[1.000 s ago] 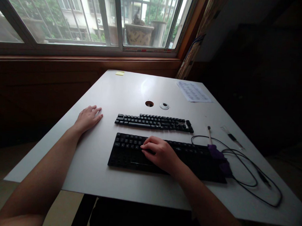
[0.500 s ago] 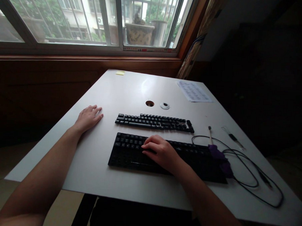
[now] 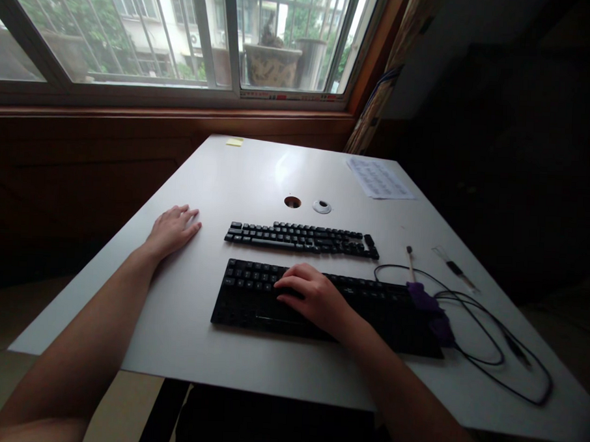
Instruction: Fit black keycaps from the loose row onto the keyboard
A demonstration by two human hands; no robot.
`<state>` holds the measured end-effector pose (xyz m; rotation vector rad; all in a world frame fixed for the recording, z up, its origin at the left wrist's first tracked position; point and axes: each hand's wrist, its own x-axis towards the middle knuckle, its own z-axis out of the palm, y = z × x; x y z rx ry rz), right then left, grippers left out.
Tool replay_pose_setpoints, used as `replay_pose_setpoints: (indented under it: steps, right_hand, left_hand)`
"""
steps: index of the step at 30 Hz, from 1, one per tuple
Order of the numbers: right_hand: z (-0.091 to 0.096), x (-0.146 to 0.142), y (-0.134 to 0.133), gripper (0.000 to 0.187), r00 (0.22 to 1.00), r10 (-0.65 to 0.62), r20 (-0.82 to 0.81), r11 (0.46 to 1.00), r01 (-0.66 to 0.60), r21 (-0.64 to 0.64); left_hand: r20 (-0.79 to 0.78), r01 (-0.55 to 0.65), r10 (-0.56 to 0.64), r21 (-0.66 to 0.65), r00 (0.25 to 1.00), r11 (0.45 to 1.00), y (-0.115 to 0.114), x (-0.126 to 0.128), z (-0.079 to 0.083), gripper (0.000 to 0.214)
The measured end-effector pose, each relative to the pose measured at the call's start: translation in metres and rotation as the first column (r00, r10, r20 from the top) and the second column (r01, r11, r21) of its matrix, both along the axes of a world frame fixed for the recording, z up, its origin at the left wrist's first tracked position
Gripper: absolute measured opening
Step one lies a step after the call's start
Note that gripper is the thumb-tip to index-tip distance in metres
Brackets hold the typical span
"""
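My left hand (image 3: 174, 229) lies flat on the white table (image 3: 173, 333), palm down with fingers spread, left of the keys. Over the black keyboard (image 3: 242, 310) my right hand (image 3: 316, 297) rests with bent fingers, its fingertips touching the keys near the edge of the fitted upper rows. A gap shows between thumb and index finger, and I see nothing held. The keyboard's nearer part looks bare of keycaps. Behind it, loose black keycaps (image 3: 294, 237) stand in rows. My hand and forearm hide the keyboard's middle.
At the right lie a purple cloth (image 3: 423, 299), a small brush (image 3: 410, 262), a wire keycap puller (image 3: 454, 267) and a looped black cable (image 3: 493, 379). Printed sheets (image 3: 379, 179), a yellow sticky note (image 3: 234, 142), a round cable hole (image 3: 292, 202) and its cover (image 3: 321, 207) are farther back.
My right hand's fingertips have shifted very slightly to the left on the keyboard. My left hand and the other things stay where they were.
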<state>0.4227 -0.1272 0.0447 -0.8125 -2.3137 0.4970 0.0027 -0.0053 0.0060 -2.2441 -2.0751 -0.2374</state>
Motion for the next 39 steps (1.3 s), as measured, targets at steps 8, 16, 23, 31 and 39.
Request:
replay_pose_setpoints:
  steps: [8, 16, 23, 31, 39]
  right_hand:
    - [-0.001, 0.000, 0.000, 0.029, 1.000, -0.017, 0.017, 1.000, 0.017, 0.014]
    - [-0.001, 0.000, 0.000, 0.023, 1.000, -0.010, 0.015, 1.000, 0.010, -0.002]
    - [0.000, -0.001, -0.001, 0.018, 1.000, -0.020, 0.016, 1.000, 0.020, -0.005]
    - [0.006, -0.007, -0.008, 0.019, 0.997, -0.071, 0.020, 0.997, 0.071, -0.032]
    - [0.007, -0.010, -0.011, 0.018, 0.989, -0.150, 0.008, 0.987, 0.149, 0.057]
  left_hand:
    - [-0.008, -0.005, 0.005, -0.012, 1.000, 1.000, 0.000, 0.000, 0.001, 0.063]
    - [-0.002, 0.008, -0.008, -0.003, 1.000, 1.000, 0.000, 0.000, 0.000, 0.063]
    - [-0.002, 0.011, -0.011, 0.003, 1.000, 1.000, 0.001, -0.002, -0.002, 0.062]
    - [-0.001, 0.007, -0.007, 0.007, 1.000, 1.000, 0.001, -0.001, -0.002, 0.062]
    - [-0.002, 0.005, -0.005, 0.007, 1.000, 1.000, 0.000, 0.000, -0.001, 0.061]
